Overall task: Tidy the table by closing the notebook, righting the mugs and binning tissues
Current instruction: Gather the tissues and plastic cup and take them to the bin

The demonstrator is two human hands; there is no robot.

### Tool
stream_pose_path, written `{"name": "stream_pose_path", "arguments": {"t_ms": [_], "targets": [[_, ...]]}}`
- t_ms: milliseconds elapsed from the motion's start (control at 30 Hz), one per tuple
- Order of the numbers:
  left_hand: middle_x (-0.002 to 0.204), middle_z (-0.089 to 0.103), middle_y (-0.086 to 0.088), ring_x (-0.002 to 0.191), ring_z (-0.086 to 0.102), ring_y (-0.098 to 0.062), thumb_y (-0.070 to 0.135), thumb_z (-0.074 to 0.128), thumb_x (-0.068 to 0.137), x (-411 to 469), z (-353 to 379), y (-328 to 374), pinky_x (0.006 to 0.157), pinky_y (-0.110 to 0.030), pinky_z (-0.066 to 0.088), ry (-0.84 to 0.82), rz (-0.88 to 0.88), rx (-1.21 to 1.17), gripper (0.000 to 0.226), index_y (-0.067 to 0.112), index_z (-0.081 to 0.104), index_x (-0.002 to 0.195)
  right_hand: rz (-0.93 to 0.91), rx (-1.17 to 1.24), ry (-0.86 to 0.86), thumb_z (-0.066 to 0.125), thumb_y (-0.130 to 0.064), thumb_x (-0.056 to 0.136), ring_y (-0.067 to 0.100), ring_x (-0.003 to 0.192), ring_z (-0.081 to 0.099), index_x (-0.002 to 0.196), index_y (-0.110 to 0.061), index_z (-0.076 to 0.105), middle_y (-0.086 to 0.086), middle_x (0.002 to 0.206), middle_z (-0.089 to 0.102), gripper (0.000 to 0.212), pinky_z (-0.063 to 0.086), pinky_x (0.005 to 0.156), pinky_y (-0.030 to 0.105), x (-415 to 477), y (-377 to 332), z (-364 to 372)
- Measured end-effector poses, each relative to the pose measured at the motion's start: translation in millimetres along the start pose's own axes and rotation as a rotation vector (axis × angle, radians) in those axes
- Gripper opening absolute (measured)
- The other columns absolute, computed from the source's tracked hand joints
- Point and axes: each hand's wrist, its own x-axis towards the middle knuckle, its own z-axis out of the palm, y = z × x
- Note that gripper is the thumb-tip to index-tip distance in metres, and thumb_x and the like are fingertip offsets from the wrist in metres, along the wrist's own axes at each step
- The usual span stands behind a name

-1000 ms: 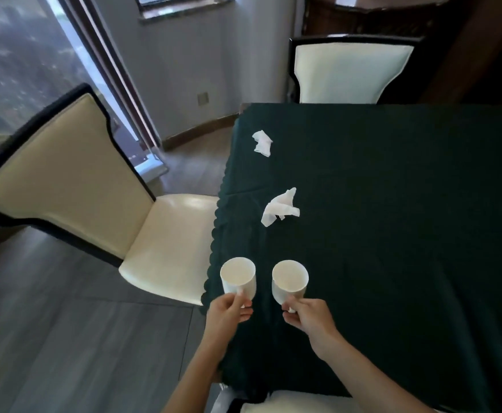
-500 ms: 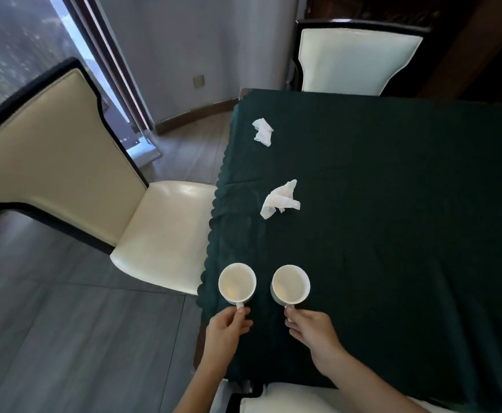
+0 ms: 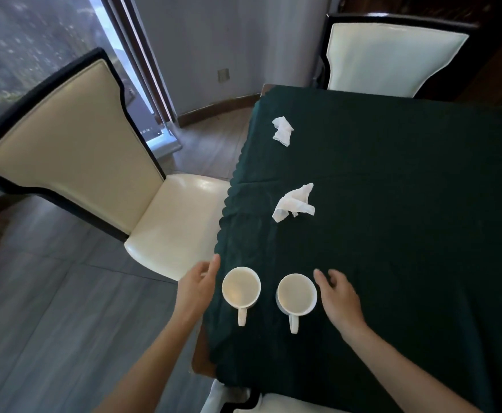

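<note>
Two white mugs stand upright side by side near the table's front left corner, handles pointing toward me: the left mug (image 3: 241, 287) and the right mug (image 3: 296, 295). My left hand (image 3: 197, 286) hovers open just left of the left mug, off the table edge. My right hand (image 3: 337, 299) is open just right of the right mug, fingers spread. A crumpled white tissue (image 3: 294, 202) lies further back on the dark green tablecloth (image 3: 407, 219). A second crumpled tissue (image 3: 282, 131) lies near the far left corner. No notebook or bin is in view.
A cream chair (image 3: 95, 162) with a dark frame stands at the table's left side, its seat close to the mugs. Another cream chair (image 3: 392, 55) stands at the far end. A chair edge (image 3: 273, 403) shows below me. Grey floor lies to the left.
Both hands have let go of the mug handles and moved outward to the sides of the mugs. The mugs stay upright on the table.
</note>
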Motion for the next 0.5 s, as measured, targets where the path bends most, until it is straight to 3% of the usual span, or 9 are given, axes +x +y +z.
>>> {"name": "stream_pose_path", "arguments": {"t_ms": [100, 200, 400, 500], "targets": [[0.115, 0.075, 0.005, 0.103, 0.067, -0.014, 0.064, 0.051, 0.099, 33, 13, 44, 0.087, -0.032, 0.048, -0.073, 0.148, 0.127, 0.053, 0.021, 0.072, 0.120, -0.146, -0.120, -0.012, 0.062, -0.049, 0.094, 0.026, 0.143, 0.042, 0.153, -0.017, 0.040, 0.008, 0.156, 0.042, 0.070, 0.036, 0.114, 0.042, 33, -32, -4], [0.133, 0.073, -0.003, 0.117, 0.069, -0.022, 0.058, 0.054, 0.101, 64, 40, 84, 0.099, -0.037, 0.052, -0.147, 0.279, 0.274, 0.057, 0.014, 0.066, 0.135, -0.298, -0.321, -0.026, 0.066, -0.034, 0.094, 0.029, 0.147, 0.035, 0.155, -0.014, 0.036, 0.010, 0.160, 0.033, 0.070, 0.033, 0.118, 0.042, 70, -59, -1], [0.146, 0.065, -0.009, 0.130, 0.063, -0.027, 0.049, 0.062, 0.099, 108, 92, 133, 0.104, -0.038, 0.048, -0.261, 0.368, 0.405, 0.060, 0.015, 0.056, 0.148, -0.437, -0.528, 0.064, 0.069, -0.018, 0.093, 0.032, 0.133, 0.044, 0.149, -0.018, 0.043, 0.012, 0.152, 0.039, 0.062, 0.048, 0.101, 0.039, 136, -105, 7], [0.151, 0.061, -0.009, 0.132, 0.062, -0.027, 0.049, 0.065, 0.098, 127, 111, 141, 0.108, -0.041, 0.051, -0.310, 0.371, 0.397, 0.066, 0.016, 0.050, 0.153, -0.468, -0.618, 0.093, 0.072, -0.018, 0.092, 0.031, 0.133, 0.043, 0.145, -0.021, 0.047, 0.012, 0.150, 0.042, 0.059, 0.050, 0.102, 0.040, 162, -116, 13]]}}
